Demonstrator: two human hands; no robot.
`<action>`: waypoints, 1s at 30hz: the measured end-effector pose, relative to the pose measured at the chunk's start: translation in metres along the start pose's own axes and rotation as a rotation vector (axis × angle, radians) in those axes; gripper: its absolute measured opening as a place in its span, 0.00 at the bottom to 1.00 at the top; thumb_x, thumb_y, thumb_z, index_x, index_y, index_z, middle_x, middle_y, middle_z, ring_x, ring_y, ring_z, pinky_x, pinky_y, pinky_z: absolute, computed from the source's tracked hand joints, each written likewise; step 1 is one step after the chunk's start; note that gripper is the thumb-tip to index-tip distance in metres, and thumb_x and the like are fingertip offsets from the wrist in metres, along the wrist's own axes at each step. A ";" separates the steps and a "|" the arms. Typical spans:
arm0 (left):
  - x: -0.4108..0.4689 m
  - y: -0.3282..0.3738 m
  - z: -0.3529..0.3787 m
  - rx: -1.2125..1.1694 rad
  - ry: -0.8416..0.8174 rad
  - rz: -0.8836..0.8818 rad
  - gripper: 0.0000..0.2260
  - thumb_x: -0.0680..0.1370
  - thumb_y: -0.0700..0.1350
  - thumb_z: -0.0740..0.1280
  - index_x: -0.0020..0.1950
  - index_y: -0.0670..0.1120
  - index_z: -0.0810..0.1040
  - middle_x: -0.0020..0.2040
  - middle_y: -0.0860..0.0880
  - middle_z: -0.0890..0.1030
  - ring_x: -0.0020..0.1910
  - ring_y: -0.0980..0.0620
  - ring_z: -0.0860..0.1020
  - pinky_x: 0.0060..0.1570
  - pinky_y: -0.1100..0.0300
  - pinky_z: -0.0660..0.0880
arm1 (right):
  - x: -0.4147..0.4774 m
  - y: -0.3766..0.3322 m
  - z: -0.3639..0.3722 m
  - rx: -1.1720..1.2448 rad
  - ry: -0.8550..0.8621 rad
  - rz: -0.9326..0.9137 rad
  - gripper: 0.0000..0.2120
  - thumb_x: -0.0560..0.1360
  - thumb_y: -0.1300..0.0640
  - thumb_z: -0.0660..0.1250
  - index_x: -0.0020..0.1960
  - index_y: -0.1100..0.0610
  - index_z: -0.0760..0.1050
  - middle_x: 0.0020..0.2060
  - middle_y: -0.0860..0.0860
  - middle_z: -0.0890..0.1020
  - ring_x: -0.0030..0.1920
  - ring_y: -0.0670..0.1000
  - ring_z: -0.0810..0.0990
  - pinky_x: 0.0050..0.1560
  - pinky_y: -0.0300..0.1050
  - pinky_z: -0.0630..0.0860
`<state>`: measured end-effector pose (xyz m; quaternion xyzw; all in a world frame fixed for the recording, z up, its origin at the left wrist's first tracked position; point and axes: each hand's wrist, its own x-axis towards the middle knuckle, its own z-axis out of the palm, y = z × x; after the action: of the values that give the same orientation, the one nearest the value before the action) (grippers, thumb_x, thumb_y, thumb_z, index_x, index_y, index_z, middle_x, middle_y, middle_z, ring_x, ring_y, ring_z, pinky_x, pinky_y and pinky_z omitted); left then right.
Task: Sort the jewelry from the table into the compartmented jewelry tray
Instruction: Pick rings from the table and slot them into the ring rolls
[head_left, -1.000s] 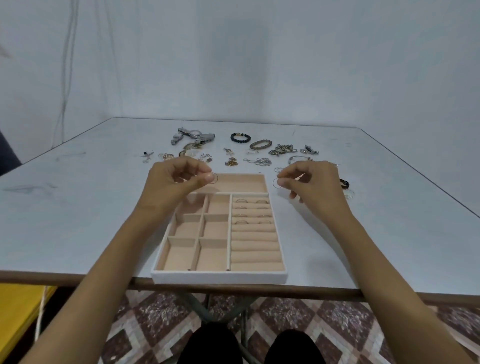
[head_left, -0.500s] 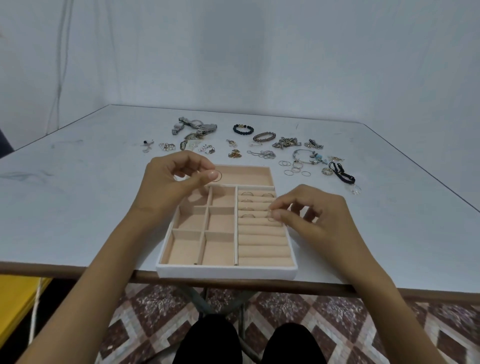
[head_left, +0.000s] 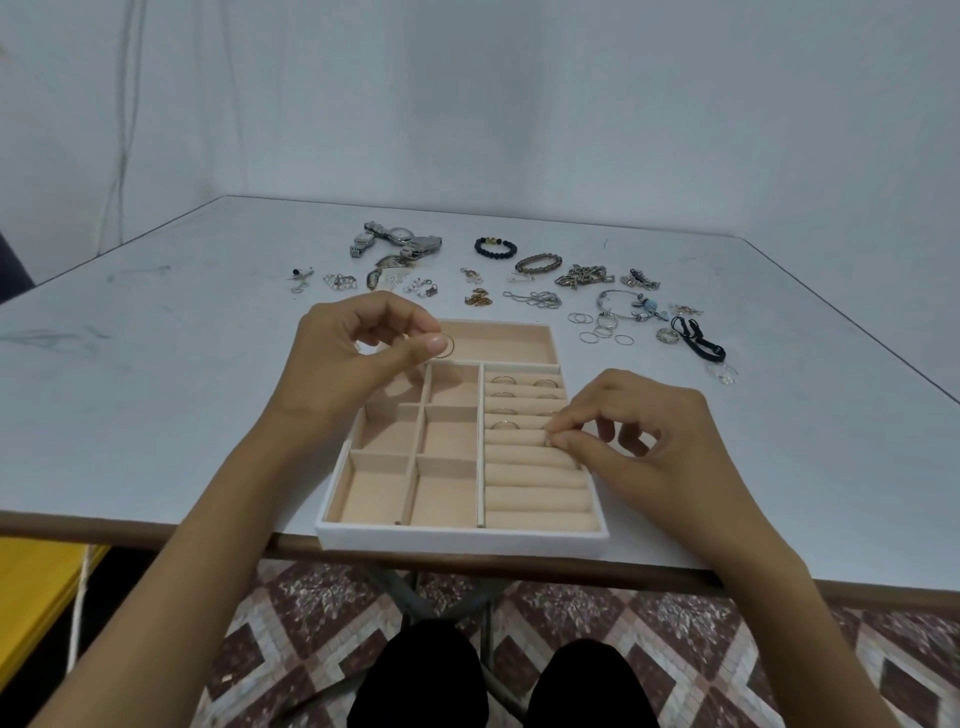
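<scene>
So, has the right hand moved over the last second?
Yes. The right hand came toward the person, from beside the far right corner of the tray to over the ring rolls in its right column.

The right hand (head_left: 639, 436) covers the 3 o'clock edge of the white-rimmed, beige-lined jewelry tray (head_left: 462, 540); the item (head_left: 548, 440) its grip pinches there is too small to identify. The left hand (head_left: 353, 358) hides the tray's 10 o'clock compartment and part of a thin metal ring (head_left: 449, 345). The grey tabletop (head_left: 156, 389) is cut off at 3 and 9 o'clock. At its 11 o'clock the tiny trinkets (head_left: 340, 281) are unidentifiable.
</scene>
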<state>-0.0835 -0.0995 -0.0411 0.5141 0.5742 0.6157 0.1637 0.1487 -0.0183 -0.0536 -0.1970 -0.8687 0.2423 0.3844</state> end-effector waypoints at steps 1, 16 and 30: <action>0.000 0.000 0.000 0.005 0.001 -0.001 0.04 0.69 0.42 0.75 0.40 0.45 0.82 0.37 0.47 0.81 0.37 0.54 0.76 0.44 0.60 0.73 | 0.000 0.001 0.000 0.027 -0.005 0.018 0.02 0.69 0.57 0.73 0.40 0.53 0.85 0.36 0.44 0.82 0.34 0.47 0.75 0.33 0.32 0.67; -0.001 0.004 0.002 0.049 -0.007 0.001 0.05 0.68 0.43 0.75 0.41 0.45 0.82 0.39 0.42 0.82 0.35 0.54 0.78 0.42 0.68 0.74 | 0.001 0.002 0.000 0.144 -0.022 0.116 0.04 0.71 0.57 0.71 0.43 0.53 0.85 0.38 0.46 0.82 0.36 0.51 0.77 0.33 0.31 0.68; 0.000 0.016 0.006 0.116 -0.140 0.019 0.07 0.66 0.46 0.77 0.40 0.47 0.83 0.38 0.49 0.84 0.40 0.55 0.78 0.47 0.65 0.73 | 0.000 0.012 0.001 -0.522 -0.270 0.514 0.25 0.83 0.47 0.48 0.77 0.54 0.56 0.78 0.49 0.55 0.77 0.47 0.50 0.76 0.48 0.43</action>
<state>-0.0722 -0.1010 -0.0289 0.5701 0.5909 0.5456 0.1675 0.1498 -0.0084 -0.0611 -0.4657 -0.8663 0.1253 0.1301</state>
